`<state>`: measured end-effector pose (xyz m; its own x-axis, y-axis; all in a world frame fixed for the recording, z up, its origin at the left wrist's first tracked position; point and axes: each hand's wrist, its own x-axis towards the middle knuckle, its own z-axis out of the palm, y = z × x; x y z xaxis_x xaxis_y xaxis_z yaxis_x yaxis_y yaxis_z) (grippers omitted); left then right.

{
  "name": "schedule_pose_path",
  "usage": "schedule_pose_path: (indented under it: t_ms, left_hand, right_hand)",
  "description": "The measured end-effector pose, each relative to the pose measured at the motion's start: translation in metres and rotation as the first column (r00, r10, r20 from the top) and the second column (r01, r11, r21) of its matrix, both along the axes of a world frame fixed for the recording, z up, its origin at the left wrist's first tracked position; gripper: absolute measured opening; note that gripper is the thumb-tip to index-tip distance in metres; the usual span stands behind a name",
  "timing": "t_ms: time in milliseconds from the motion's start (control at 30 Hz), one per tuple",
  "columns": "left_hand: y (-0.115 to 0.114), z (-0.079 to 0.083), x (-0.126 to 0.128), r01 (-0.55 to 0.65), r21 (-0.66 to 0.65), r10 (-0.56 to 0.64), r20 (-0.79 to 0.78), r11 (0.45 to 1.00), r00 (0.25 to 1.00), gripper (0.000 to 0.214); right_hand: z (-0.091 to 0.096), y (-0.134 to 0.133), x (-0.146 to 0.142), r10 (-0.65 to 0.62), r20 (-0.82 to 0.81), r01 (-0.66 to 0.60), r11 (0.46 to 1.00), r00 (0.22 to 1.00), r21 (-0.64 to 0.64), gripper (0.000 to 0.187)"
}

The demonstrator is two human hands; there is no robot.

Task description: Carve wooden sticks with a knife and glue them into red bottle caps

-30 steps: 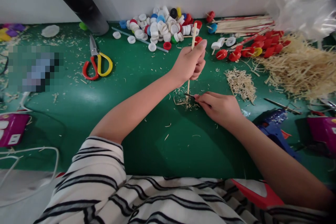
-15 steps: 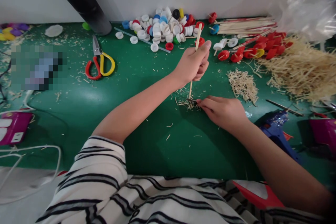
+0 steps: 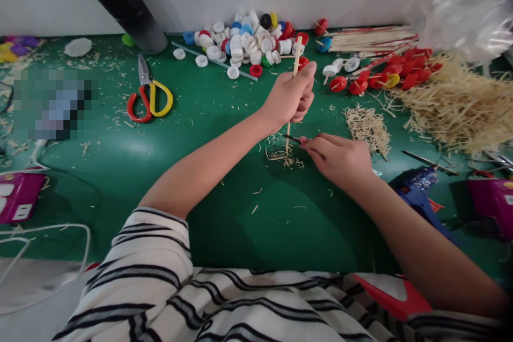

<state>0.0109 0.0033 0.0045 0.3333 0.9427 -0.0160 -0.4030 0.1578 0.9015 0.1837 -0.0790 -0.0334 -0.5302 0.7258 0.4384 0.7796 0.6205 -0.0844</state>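
Left hand (image 3: 289,97) is closed around a thin wooden stick (image 3: 295,53), held nearly upright, its lower end resting on the green table (image 3: 224,214) amid a small scatter of shavings (image 3: 282,156). Right hand (image 3: 339,157) is pinched on a dark blade (image 3: 292,139), whose tip meets the stick just below the left hand. Beyond the left hand lies a heap of bottle caps (image 3: 244,43); to its left, well apart, lie scissors (image 3: 148,93) with red and yellow handles. Beyond the right hand sit red caps on sticks (image 3: 385,72), a bundle of sticks (image 3: 368,38) and a large pile of shavings (image 3: 452,107). A blue glue gun (image 3: 419,192) lies just beside the right forearm. Striped sleeves cover the person's upper arms.
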Motion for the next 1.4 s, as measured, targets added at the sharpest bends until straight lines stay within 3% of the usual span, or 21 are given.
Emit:
schedule_pose_path:
  t_ms: [200,567,833,1033,1400]
  left_hand:
    - [0.005,-0.01,0.0,-0.001,0.001,0.001,0.002,1.0,1.0,0.073]
    - [0.005,-0.008,0.0,0.003,-0.03,-0.003,0.004,1.0,1.0,0.074]
    - [0.003,-0.007,0.004,-0.007,0.044,0.006,0.014,0.999,1.0,0.07]
    - [0.0,0.002,0.004,-0.041,-0.028,0.039,-0.068,0.999,0.997,0.071]
    - [0.008,-0.013,0.006,-0.061,0.028,0.061,0.008,0.998,0.998,0.076]
  right_hand:
    - [-0.007,-0.006,0.005,0.014,-0.03,-0.017,0.995,0.999,-0.102,0.031]
    - [-0.011,-0.013,0.011,0.078,0.052,-0.074,0.994,0.996,-0.082,0.034]
    - [0.001,-0.004,-0.002,-0.06,0.021,0.059,0.998,0.998,0.007,0.039]
    - [0.0,-0.005,-0.001,-0.023,0.055,0.025,0.999,0.998,-0.035,0.037]
    - [-0.007,-0.014,0.006,0.037,0.067,-0.033,0.998,0.997,-0.048,0.034]
